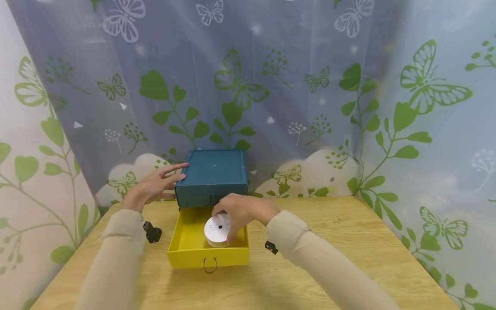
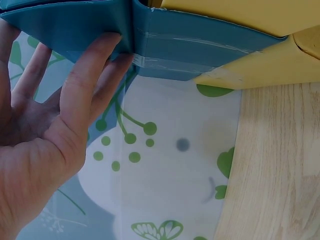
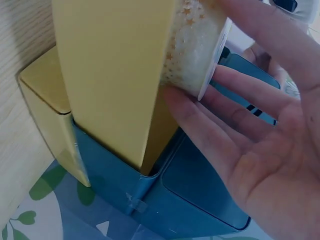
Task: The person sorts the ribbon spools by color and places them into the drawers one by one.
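Note:
A blue two-tier drawer box (image 1: 215, 168) stands against the curtain, its yellow lower drawer (image 1: 186, 259) pulled out toward me. Inside that drawer my right hand (image 1: 246, 211) grips a ribbon spool (image 1: 215, 232) with a white round face and a small dark centre hole. The right wrist view shows sheer ribbon (image 3: 192, 55) with gold stars wound on it, the thumb on one side and the fingers on the other. My left hand (image 1: 155, 185) rests with extended fingers against the left side of the blue box. In the left wrist view, its fingertips (image 2: 112, 40) touch the blue wall.
The drawer's front carries a dark loop pull (image 1: 210, 269). A dark knob (image 1: 214, 199) marks the closed upper drawer. Under everything lies a wooden table (image 1: 337, 254). A patterned curtain (image 1: 286, 107) hangs behind and along both sides.

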The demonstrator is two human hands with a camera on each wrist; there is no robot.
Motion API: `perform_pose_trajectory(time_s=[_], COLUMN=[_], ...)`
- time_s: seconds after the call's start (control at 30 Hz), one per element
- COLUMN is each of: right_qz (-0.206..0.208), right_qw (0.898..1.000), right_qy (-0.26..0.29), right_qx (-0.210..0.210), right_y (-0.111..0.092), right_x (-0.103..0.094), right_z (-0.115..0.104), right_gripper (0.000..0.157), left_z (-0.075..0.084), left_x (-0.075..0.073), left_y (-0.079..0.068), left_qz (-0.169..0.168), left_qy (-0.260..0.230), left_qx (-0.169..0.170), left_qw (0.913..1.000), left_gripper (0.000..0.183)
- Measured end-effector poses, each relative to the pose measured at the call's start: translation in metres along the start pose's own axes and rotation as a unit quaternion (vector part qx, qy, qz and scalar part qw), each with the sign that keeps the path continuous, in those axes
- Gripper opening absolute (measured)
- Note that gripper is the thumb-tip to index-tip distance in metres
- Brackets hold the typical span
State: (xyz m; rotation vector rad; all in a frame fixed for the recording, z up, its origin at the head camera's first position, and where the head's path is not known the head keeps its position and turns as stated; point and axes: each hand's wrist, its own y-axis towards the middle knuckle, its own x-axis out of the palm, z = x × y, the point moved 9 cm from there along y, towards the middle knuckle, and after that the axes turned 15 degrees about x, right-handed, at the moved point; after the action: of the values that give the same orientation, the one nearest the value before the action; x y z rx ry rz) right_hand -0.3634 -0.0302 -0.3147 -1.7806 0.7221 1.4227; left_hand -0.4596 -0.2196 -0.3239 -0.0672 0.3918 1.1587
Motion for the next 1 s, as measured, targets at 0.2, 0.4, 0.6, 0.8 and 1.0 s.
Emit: perform_pose_trajectory(time_s=[0.2,0.4,0.6,0.8,1.0], right_qz=[-0.015,-0.039,-0.048,-0.041,-0.044], right_qw=[1.000,0.998,0.997,0.997,0.996], right_qy=[-0.001,-0.009,-0.016,-0.032,-0.048], right_qx=[0.021,0.039,0.059,0.057,0.067], right_y=[0.005,0.011,0.015,0.017,0.019], right_x=[0.005,0.011,0.013,0.016,0.021], right_z=[0.002,0.004,0.004,-0.001,-0.002], right_gripper=[0.070,0.068,0.068,0.072,0.073], left_z=[0.002,0.001,0.001,0.001,-0.001], left_x=[0.000,-0.001,-0.001,-0.001,-0.001], left_y=[0.000,0.000,0.000,0.001,0.001], left_qz=[-0.004,0.000,0.002,0.001,0.000], left_qy=[0.002,0.002,0.000,0.001,0.001], left_qx=[0.002,-0.001,0.001,0.001,-0.001], left_qw=[1.0000,1.0000,1.0000,1.0000,1.0000], left_gripper=[0.068,0.066,0.064,0.065,0.064])
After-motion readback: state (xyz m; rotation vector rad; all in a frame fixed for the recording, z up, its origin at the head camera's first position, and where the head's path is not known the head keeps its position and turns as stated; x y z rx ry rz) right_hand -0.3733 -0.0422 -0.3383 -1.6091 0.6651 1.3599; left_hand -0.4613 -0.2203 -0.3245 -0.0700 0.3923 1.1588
